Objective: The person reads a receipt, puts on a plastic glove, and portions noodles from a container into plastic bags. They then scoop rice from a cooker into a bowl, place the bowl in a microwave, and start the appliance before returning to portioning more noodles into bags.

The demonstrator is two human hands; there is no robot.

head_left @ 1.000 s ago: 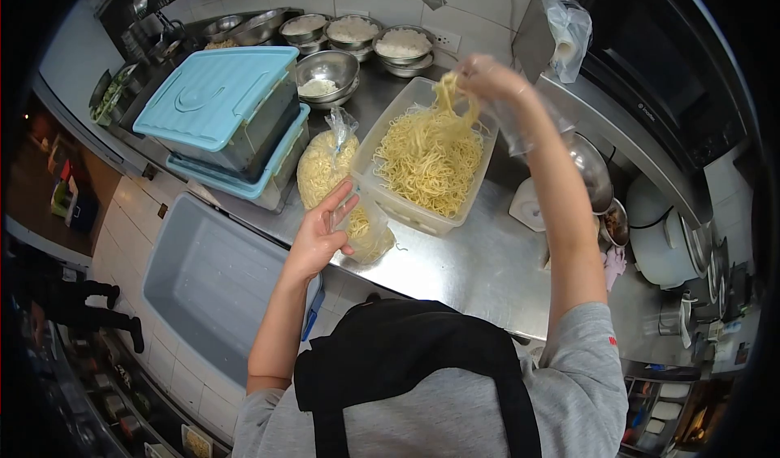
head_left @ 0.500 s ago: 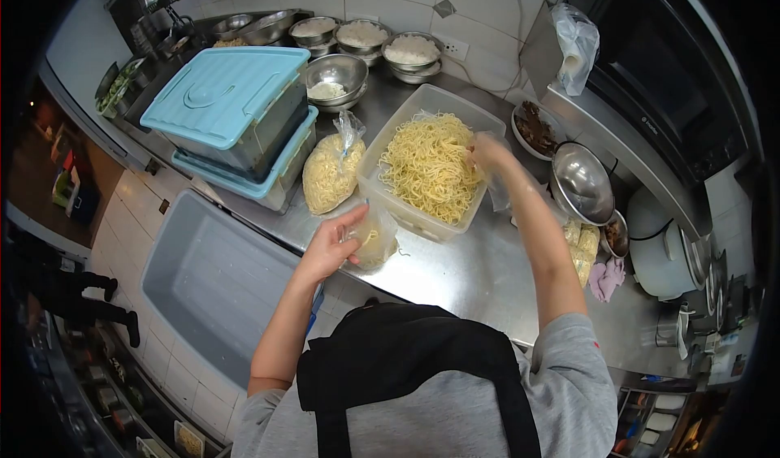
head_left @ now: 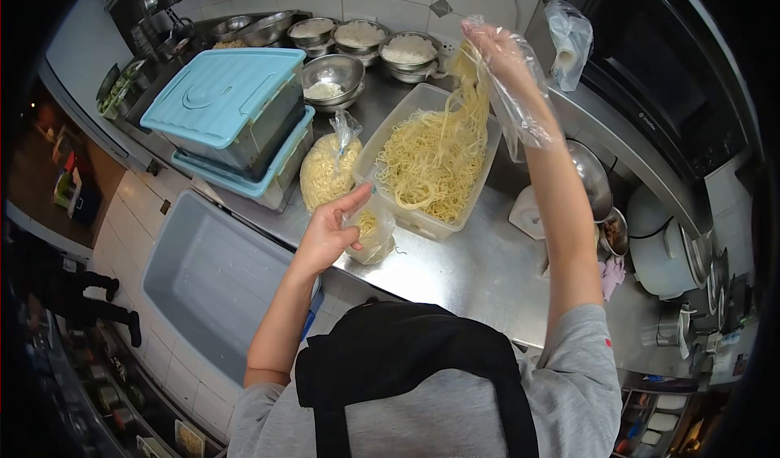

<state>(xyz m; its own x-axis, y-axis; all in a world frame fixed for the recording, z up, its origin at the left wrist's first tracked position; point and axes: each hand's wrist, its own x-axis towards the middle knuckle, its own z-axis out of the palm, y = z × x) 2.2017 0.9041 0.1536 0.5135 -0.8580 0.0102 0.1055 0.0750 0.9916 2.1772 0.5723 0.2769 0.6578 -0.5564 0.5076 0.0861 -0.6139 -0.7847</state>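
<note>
Yellow noodles (head_left: 422,162) fill much of a translucent plastic tub (head_left: 455,229) on the steel counter. My right hand (head_left: 497,52), inside a loose clear plastic glove (head_left: 524,117), is raised above the tub's far right corner. It is closed on a bunch of noodles, and long strands hang down into the heap. Left of the tub's near corner, my left hand (head_left: 325,232) grips a clear plastic bag (head_left: 375,247) with some noodles in it, its thumb and fingers around the bag's side. A full, knotted bag of noodles (head_left: 329,170) stands just behind that hand.
Two stacked bins with blue lids (head_left: 227,92) stand at the left. Steel bowls of rice (head_left: 409,49) line the wall. A large grey tub (head_left: 219,279) sits below the counter's front edge. A steel bowl (head_left: 589,182) and a rice cooker (head_left: 662,255) are at the right.
My right hand has risen from the noodle heap, moving up and away, and pulls a bunch of strands with it. My left hand with the bag has barely moved.
</note>
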